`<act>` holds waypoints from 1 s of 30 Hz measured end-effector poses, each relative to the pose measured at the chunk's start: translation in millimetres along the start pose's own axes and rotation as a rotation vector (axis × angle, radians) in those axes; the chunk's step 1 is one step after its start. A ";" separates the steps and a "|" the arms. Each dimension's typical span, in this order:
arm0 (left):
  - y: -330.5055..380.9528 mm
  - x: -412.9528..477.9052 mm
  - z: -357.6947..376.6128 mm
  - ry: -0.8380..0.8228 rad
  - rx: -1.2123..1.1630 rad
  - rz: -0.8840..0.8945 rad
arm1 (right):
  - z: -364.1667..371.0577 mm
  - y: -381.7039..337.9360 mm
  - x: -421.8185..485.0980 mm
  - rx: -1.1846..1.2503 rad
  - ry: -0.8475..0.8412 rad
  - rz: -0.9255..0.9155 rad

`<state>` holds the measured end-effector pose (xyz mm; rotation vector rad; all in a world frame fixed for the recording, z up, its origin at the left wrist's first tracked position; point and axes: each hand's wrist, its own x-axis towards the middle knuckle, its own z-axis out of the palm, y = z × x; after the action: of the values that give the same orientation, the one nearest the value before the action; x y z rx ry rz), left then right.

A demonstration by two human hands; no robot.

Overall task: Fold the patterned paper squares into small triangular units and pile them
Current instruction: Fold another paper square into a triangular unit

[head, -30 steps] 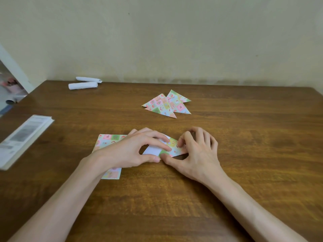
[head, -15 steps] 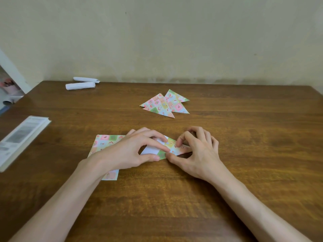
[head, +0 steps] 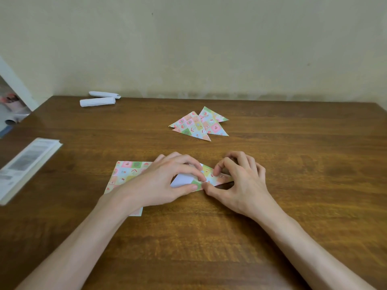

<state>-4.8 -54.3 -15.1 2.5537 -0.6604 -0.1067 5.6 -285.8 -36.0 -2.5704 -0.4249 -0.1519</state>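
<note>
Near the front of the wooden surface (head: 293, 174), the left hand (head: 163, 181) and right hand (head: 240, 185) meet over a half-folded paper (head: 211, 176) lying flat, white underside showing. The left fingers (head: 192, 167) and thumb pinch its left part. The curled right fingers (head: 223, 164) and thumb pinch its right end. Paper squares (head: 127, 172) lie under the left wrist, and a booklet (head: 27, 164) lies at the left edge. Farther back sits a pile of folded triangles (head: 196, 126), and two white paper rolls (head: 97, 101) lie by the wall.
</note>
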 end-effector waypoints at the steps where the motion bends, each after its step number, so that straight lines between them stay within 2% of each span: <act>1: 0.8 0.2 1.7 0.023 0.014 0.005 | -1.3 0.2 0.6 0.015 -0.006 0.000; 11: 3.5 5.2 10.4 0.106 -0.003 -0.022 | -9.9 3.7 2.4 0.070 -0.064 0.007; 30: 5.8 5.8 12.0 0.124 -0.020 -0.051 | -32.0 17.8 5.8 0.231 -0.156 0.020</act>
<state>-4.6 -66.8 -22.5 2.5349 -0.5445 0.0278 16.1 -315.2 -16.1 -2.3653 -0.4459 0.1004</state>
